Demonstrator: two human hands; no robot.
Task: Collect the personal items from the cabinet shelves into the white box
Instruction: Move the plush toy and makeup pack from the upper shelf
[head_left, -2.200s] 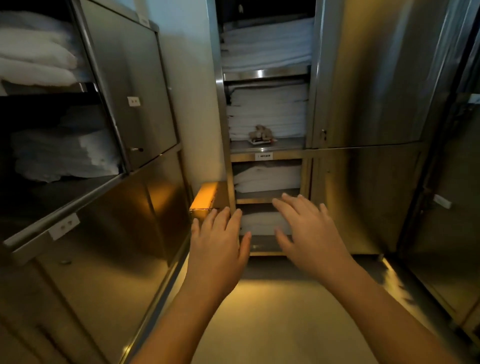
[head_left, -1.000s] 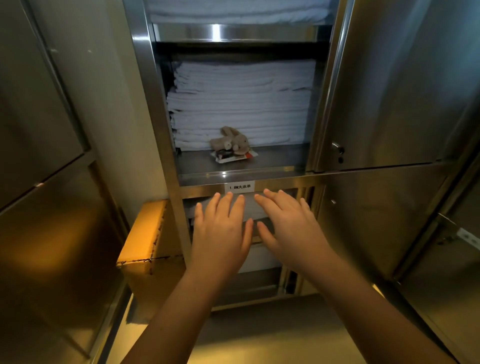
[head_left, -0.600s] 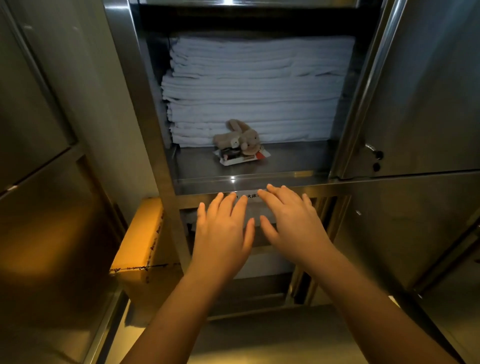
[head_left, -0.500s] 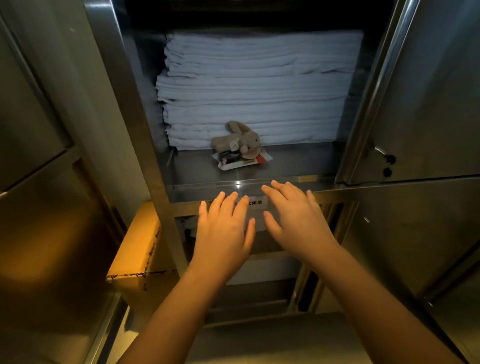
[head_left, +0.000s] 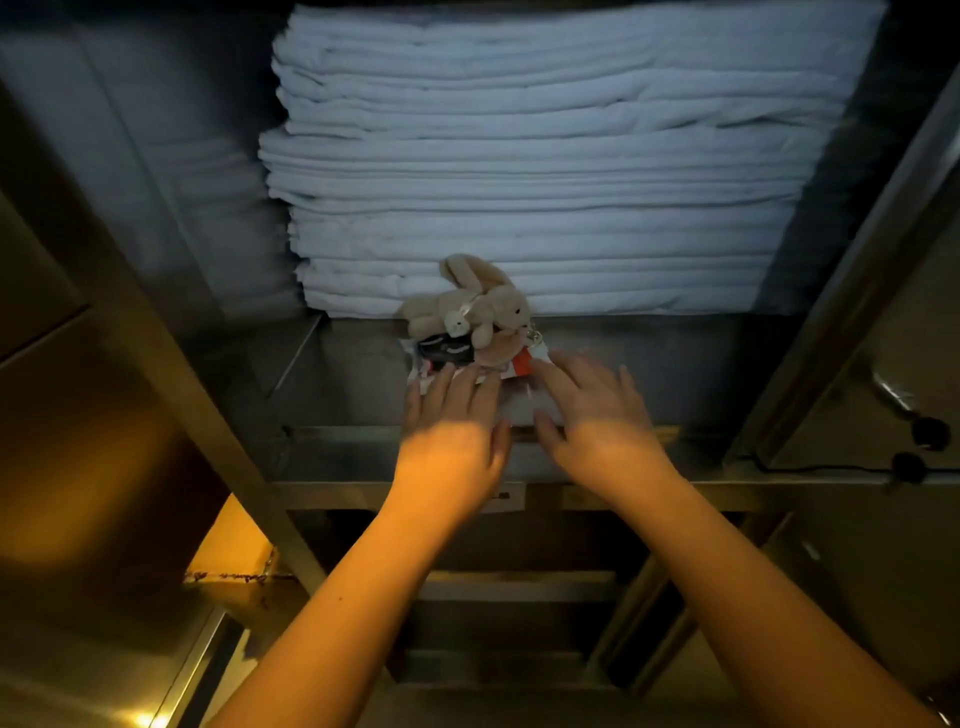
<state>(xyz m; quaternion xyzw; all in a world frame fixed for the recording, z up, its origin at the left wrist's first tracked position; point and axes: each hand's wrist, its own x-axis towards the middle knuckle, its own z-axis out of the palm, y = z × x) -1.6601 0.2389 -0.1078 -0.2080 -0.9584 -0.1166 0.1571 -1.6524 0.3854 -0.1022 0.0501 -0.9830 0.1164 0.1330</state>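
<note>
- Steel cabinet shelf is carrying a beige plush rabbit, lying crosswise just beyond both hands.
- Reaching nearer is the left hand, the right hand flanking; both grips are lying open, empty.

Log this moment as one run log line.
stage: nothing gripped yet; left hand: open, fingertips at packet edge; right hand: open, beside packet; plush rabbit: atop packet, on shelf; white box: not in view

Just one wide-angle cam here, worn on the head, looking forward and a bit down, straight into the open cabinet shelf. It's really close: the stacked white linens fill the upper frame.
</note>
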